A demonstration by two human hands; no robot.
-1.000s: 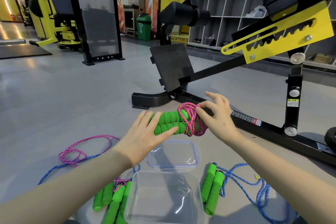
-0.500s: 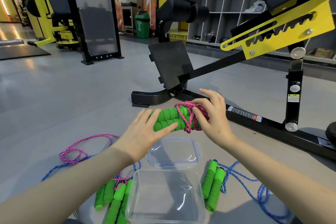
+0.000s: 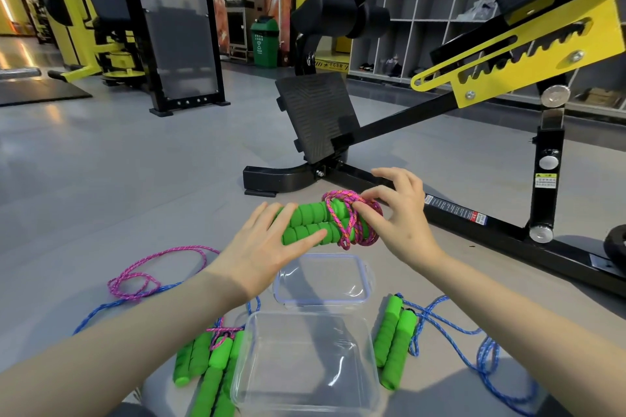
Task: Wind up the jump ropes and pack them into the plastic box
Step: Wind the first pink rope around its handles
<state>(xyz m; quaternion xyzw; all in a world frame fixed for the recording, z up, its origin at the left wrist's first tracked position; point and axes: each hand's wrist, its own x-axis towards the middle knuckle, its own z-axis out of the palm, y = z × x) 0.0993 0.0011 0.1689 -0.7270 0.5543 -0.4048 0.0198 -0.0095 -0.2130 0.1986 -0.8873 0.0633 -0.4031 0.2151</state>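
In the middle of the frame is a jump rope (image 3: pixel 321 223). Its two green handles lie side by side, and its pink cord (image 3: pixel 349 220) is looped around their right end. The left hand (image 3: pixel 264 247) lies on the left ends of the handles with straight fingers and covers those ends. The right hand (image 3: pixel 403 220) pinches the pink cord between its thumb and first finger and hides the handle tips behind it. How the cord is tied seems like a loose knot, but the loops are too tangled to tell.

Just below the rope in the frame, a clear lid (image 3: pixel 364 281) lies flat on the grey floor (image 3: pixel 101 179). Lower still stands the clear plastic box (image 3: pixel 247 366), open at the top. Only the floor shows through its walls.

At the lower right, beside the box, lies a blue jump rope (image 3: pixel 393 345). Its cord runs off the bottom edge. At the lower left lie more green handles (image 3: pixel 210 372), cut off by the bottom edge, with pink and blue cord (image 3: pixel 135 281) trailing away. A black and yellow gym bench (image 3: pixel 474 112) fills the upper right.
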